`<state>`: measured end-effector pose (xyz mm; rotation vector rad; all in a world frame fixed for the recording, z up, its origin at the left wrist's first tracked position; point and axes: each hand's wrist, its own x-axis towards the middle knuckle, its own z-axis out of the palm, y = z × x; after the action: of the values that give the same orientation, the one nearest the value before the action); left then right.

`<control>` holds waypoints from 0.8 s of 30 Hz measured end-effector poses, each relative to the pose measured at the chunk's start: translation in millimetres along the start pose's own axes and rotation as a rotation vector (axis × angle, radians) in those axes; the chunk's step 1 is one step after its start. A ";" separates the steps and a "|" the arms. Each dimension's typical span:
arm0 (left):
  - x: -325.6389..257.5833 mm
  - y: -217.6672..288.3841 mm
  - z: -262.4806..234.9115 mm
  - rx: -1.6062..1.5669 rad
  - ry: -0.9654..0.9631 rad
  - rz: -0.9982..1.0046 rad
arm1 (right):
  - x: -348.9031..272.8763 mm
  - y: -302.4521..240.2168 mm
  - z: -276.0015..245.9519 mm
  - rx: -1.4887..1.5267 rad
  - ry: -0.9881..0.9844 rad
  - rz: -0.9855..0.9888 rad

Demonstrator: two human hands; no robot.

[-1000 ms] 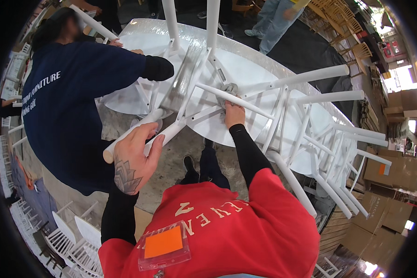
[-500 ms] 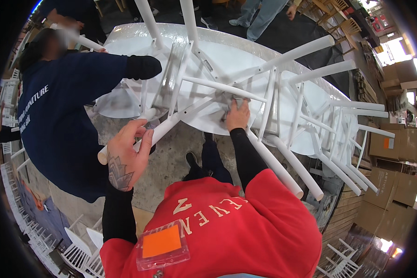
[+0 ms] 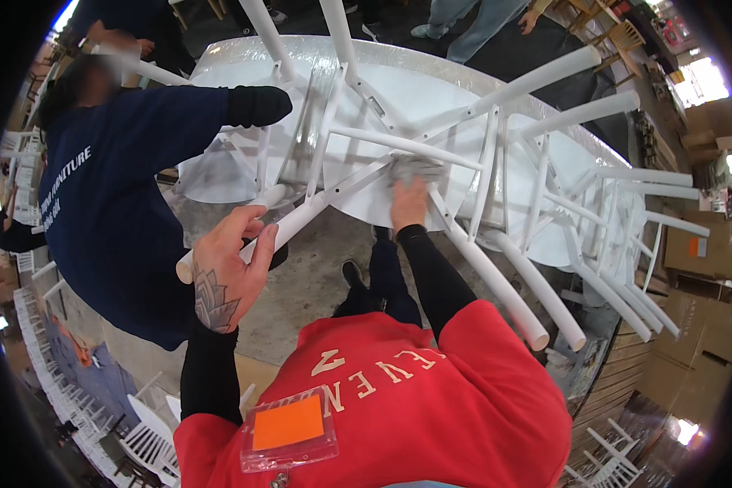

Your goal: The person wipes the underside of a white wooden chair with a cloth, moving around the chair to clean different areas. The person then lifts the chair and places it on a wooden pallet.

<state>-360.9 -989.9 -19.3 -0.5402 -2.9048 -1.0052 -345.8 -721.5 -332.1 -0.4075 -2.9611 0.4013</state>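
Our left hand (image 3: pixel 229 272) is wrapped around a round white chair leg (image 3: pixel 289 228), fingers curled over the top and thumb beneath, close to the leg's free end. From that grip the leg runs up and to the right, its long axis slanting toward the chair's frame.

Further along the same leg, our right hand (image 3: pixel 408 203) presses a crumpled grey cloth (image 3: pixel 415 168) flat against a joint where the crossbars meet. The fingers lie over the cloth rather than closing into a fist. The right hand is the nearer one to the joint; the left steadies the far end.

The upturned chair (image 3: pixel 496 138) is smooth painted white wood, with rounded legs and thin rungs. It lies on a white table (image 3: pixel 431 89) with a glossy, plastic-covered top. Left of our grip, a person in a dark blue sweatshirt (image 3: pixel 114 187) reaches onto the same table.
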 end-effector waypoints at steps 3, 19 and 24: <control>0.8 -1.3 1.8 -0.002 -0.010 -0.023 | -43.1 -57.1 18.4 0.088 -0.236 -0.210; -3.6 -1.2 -1.1 -0.060 -0.052 -0.028 | -140.7 81.5 4.4 0.203 -0.143 0.543; 0.1 -20.1 2.1 -0.012 0.034 0.067 | -330.9 175.8 -36.6 -0.101 -1.308 0.508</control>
<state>-367.4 -1003.3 -32.9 -0.6107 -2.8321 -1.0130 19.9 -642.3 -374.8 -1.3676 -4.0765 0.8133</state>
